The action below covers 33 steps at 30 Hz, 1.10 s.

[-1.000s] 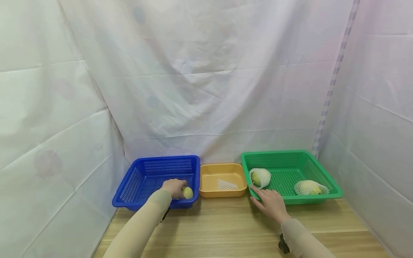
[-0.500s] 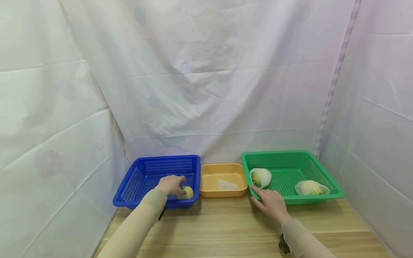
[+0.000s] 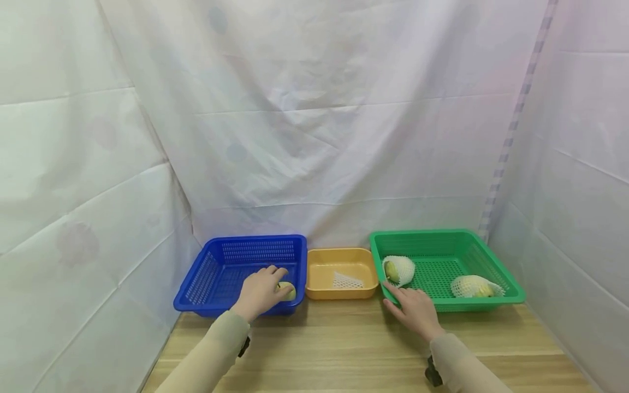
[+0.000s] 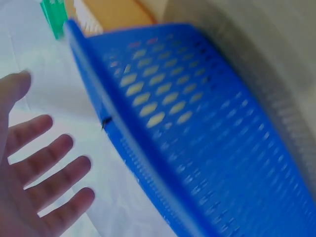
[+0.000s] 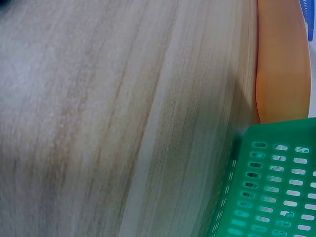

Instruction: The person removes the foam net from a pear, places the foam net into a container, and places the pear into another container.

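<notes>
My left hand [image 3: 260,292] hovers over the front of the blue basket [image 3: 196,273], fingers spread and holding nothing. In the left wrist view its fingers [image 4: 54,150] stand apart from the basket rim. Below and beside it a yellow-green pear [image 3: 290,293] lies in the basket's front right corner, partly hidden by the hand. My right hand [image 3: 415,311] rests with straight fingers on the front left rim of the green basket [image 3: 432,236]. That basket holds two pears in white foam nets, one netted pear [image 3: 399,270] at the left and another netted pear [image 3: 474,286] at the front right.
Between the baskets stands a yellow-orange tray [image 3: 319,292] with an empty white foam net [image 3: 348,281] in it. The wooden table [image 3: 339,349] extends in front. White cloth [image 3: 304,153] hangs behind and at both sides.
My left hand has let go of the pear, lifted and drawn back with its fingers spread. The pear stays in the blue basket. My right hand has stayed on the green basket's rim.
</notes>
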Available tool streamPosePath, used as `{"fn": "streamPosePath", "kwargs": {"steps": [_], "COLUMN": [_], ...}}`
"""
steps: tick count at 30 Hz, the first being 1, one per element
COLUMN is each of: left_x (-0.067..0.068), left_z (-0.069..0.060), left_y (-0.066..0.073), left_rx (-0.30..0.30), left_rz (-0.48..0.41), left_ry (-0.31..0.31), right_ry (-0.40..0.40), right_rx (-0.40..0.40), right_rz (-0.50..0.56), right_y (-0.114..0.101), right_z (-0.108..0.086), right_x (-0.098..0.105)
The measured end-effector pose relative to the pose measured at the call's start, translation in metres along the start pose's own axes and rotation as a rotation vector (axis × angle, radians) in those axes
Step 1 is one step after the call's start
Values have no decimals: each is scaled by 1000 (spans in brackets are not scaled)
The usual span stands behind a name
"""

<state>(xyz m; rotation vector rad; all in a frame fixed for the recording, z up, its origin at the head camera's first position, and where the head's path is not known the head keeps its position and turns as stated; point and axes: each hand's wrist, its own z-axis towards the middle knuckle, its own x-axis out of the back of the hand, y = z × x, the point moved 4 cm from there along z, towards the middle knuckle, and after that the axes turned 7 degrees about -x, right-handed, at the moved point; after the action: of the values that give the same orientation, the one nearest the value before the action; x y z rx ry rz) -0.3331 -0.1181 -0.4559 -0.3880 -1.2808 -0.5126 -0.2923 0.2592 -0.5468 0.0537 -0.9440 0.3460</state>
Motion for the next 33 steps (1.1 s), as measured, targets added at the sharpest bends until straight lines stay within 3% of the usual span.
{"fn": "streamPosePath", "kwargs": {"steps": [5,9,21,33], "left_x": [-7,-18,-62,-73], "left_z": [-16,-23,-35,-36], "left_y": [16,22,23,24], "left_rx": [-37,-56,32,28], "left_rz": [10,29,37,44], "left_ry": [108,151,119,170], "right_ry": [-8,5,-5,-55], "right_rx": [-1,3,-2,-22], "right_rz": [-7,-12,-17,-7], "right_y": [0,1,0,2], "right_z": [0,0,-1,0], "right_x": [0,1,-1,0]}}
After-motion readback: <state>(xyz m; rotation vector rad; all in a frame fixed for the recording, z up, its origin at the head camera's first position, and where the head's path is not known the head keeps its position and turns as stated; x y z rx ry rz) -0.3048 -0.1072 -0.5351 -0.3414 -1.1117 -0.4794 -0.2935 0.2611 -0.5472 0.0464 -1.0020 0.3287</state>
